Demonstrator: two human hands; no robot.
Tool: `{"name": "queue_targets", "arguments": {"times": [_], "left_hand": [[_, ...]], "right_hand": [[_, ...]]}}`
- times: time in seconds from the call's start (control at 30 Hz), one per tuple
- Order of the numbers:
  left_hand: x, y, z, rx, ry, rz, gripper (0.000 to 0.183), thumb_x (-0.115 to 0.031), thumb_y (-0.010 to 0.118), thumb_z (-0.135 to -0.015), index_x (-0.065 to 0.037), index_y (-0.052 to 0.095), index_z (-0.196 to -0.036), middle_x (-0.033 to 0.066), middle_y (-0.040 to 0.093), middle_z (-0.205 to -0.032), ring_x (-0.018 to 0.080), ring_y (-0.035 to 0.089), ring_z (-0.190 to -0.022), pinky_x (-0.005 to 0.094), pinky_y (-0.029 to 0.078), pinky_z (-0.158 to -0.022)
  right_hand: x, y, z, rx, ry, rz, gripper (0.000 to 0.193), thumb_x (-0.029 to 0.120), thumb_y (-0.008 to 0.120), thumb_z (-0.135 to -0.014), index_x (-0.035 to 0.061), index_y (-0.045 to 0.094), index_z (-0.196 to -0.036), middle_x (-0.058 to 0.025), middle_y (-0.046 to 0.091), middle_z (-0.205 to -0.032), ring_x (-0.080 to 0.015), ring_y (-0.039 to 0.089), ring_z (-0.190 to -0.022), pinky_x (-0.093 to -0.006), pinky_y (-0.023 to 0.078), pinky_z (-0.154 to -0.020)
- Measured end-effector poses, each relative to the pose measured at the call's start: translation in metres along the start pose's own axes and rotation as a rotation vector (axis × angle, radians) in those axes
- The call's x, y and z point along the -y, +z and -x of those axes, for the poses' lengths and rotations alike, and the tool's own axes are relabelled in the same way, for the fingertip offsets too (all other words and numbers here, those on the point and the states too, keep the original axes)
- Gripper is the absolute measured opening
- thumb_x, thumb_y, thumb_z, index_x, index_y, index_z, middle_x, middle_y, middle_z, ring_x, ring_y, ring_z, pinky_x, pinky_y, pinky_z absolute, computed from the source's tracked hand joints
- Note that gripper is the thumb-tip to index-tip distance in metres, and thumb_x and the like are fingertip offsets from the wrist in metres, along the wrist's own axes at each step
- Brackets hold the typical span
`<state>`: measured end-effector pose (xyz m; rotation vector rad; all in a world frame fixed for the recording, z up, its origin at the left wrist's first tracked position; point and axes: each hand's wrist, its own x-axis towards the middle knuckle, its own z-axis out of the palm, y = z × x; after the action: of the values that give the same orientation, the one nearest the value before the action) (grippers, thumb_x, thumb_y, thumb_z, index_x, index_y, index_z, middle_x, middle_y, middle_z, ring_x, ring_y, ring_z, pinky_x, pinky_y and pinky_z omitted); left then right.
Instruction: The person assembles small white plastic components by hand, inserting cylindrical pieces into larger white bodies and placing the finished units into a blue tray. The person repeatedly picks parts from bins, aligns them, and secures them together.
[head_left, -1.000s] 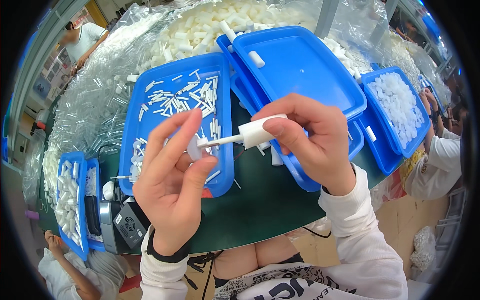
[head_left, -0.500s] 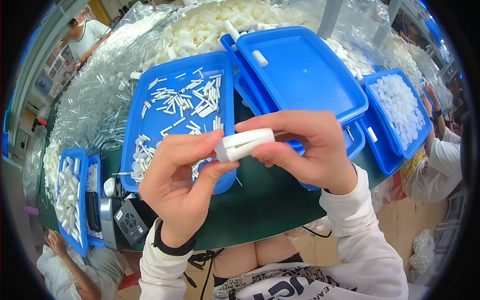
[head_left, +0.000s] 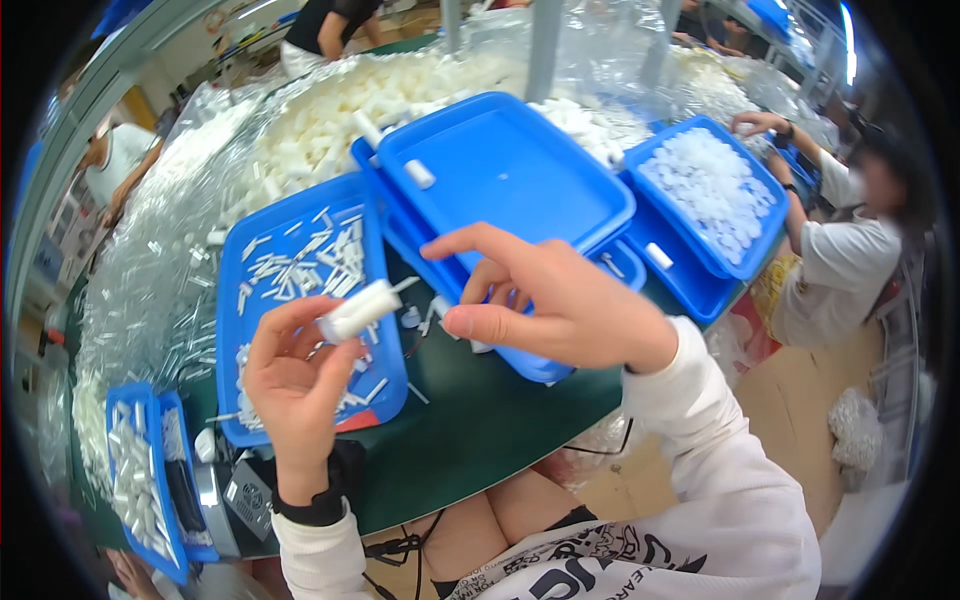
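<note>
My left hand [head_left: 295, 385] pinches a small white tube [head_left: 358, 311] by its lower end at the fingertips, just above the blue tray [head_left: 300, 235], right hand [head_left: 545, 300] open and empty beside it; risk: the light grip lets it tip out.

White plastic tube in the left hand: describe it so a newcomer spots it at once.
Start at the blue tray of loose white sticks on the green table. Above its right edge, the left hand pinches a short white plastic tube: thicker than the sticks, the only piece held aloft.
</note>
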<state>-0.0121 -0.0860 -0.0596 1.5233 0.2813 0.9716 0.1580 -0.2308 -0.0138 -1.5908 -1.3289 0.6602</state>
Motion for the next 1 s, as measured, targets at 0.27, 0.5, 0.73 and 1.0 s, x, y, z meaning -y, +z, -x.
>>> {"name": "queue_targets", "arguments": {"times": [0.27,0.5,0.73,1.0], "left_hand": [[0.01,-0.003,-0.004,-0.056,-0.079,-0.088,0.025,0.004,0.06,-0.077,0.003,0.054,-0.101,0.0101,0.058,-0.096,0.0136,0.056,-0.085,0.0233,0.046,-0.071],[0.017,-0.008,-0.007,-0.047,-0.055,-0.1,0.019,0.001,0.057,-0.081,0.003,0.053,-0.099,0.0149,0.06,-0.101,0.015,0.058,-0.089,0.0248,0.048,-0.076],[0.014,-0.013,-0.011,-0.121,-0.006,-0.095,0.017,0.003,0.058,-0.08,0.003,0.054,-0.097,0.0164,0.06,-0.103,0.0148,0.058,-0.089,0.0237,0.047,-0.077],[0.022,-0.02,-0.013,-0.245,0.1,-0.085,0.02,0.009,0.064,-0.073,0.002,0.056,-0.091,0.0148,0.06,-0.099,0.0145,0.059,-0.088,0.021,0.049,-0.072]], "right_hand": [[-0.083,-0.165,-0.006,-0.317,0.294,0.774,0.022,0.02,0.063,-0.075,0.0045,0.065,-0.09,-0.0113,0.064,-0.077,-0.0216,0.062,-0.072,-0.0299,0.048,-0.066],[-0.181,-0.231,0.016,-0.291,0.56,1.252,0.031,0.023,0.064,-0.069,0.0057,0.065,-0.095,-0.018,0.062,-0.094,-0.0306,0.06,-0.088,-0.0345,0.046,-0.08],[-0.173,-0.234,0.023,-0.36,0.594,1.172,0.025,0.019,0.063,-0.069,0.0061,0.065,-0.09,-0.0175,0.061,-0.091,-0.0306,0.058,-0.089,-0.0354,0.045,-0.081],[-0.049,-0.069,-0.02,-0.196,-0.226,0.773,0.015,0.016,0.062,-0.074,0.0046,0.06,-0.084,-0.0132,0.059,-0.085,-0.0321,0.056,-0.084,-0.0387,0.044,-0.075]]}}
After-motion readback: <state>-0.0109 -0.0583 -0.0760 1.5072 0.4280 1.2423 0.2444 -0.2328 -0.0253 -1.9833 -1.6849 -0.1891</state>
